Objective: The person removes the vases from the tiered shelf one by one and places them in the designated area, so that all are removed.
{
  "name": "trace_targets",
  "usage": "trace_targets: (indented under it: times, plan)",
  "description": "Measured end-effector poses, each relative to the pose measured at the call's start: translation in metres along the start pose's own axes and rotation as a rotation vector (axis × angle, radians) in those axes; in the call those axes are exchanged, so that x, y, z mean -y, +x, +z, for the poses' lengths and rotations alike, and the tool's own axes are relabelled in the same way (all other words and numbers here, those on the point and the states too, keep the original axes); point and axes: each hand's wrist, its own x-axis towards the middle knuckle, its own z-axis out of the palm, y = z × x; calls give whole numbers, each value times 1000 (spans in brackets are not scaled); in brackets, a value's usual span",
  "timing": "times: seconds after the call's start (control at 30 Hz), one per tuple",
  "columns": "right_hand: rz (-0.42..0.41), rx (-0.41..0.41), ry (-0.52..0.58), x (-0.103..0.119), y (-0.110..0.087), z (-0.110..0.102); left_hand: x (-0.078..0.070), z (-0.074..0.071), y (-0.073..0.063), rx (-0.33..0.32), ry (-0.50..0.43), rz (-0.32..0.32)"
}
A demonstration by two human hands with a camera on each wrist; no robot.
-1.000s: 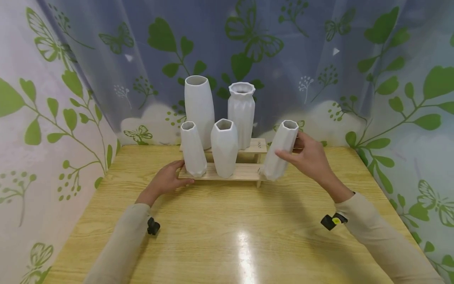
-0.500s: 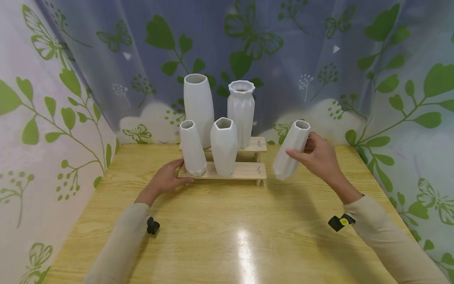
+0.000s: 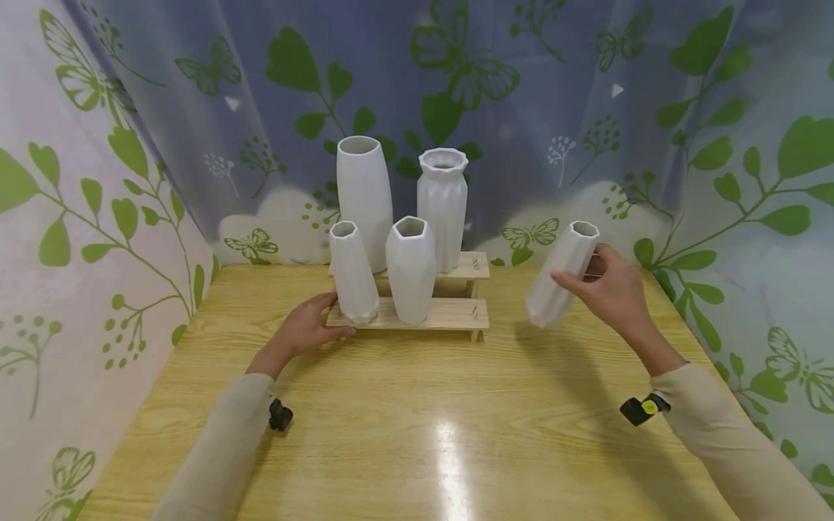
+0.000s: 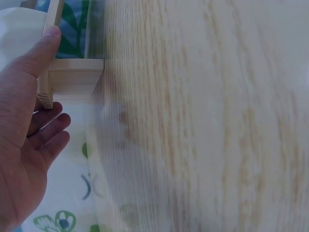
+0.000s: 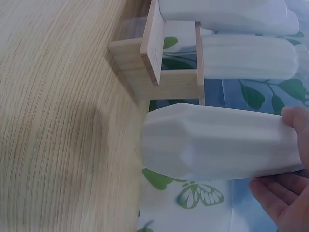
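Observation:
My right hand grips a white faceted vase, tilted and lifted off the table to the right of a two-step wooden stand. In the right wrist view the vase lies across my fingers, apart from the stand. My left hand holds the stand's left end. The left wrist view shows the thumb on the plank and the fingers below it. Two small faceted vases stand on the lower step.
A tall smooth vase and a ribbed vase stand on the upper step. The stand sits at the back of a glossy wooden table. Curtains printed with leaves and butterflies enclose the table on three sides.
My right hand has carried the faceted vase from the stand's right end out to the right and slightly up. The left hand has stayed on the stand.

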Motion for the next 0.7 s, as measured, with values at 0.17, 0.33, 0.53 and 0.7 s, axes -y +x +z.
trace_targets:
  times: [0.17,0.33,0.53,0.7]
  plan:
    - [49,-14,-21,-9,1,-8,1,1,1,1,-7,0]
    - [56,-24,-58,-17,1,-17,1,1,2,5,-7,-6]
    - [88,-18,-67,-26,3,-25,1,1,2,3,-10,-11]
    - [132,-17,-57,-33,5,-30,0,1,1,4,-20,-9]
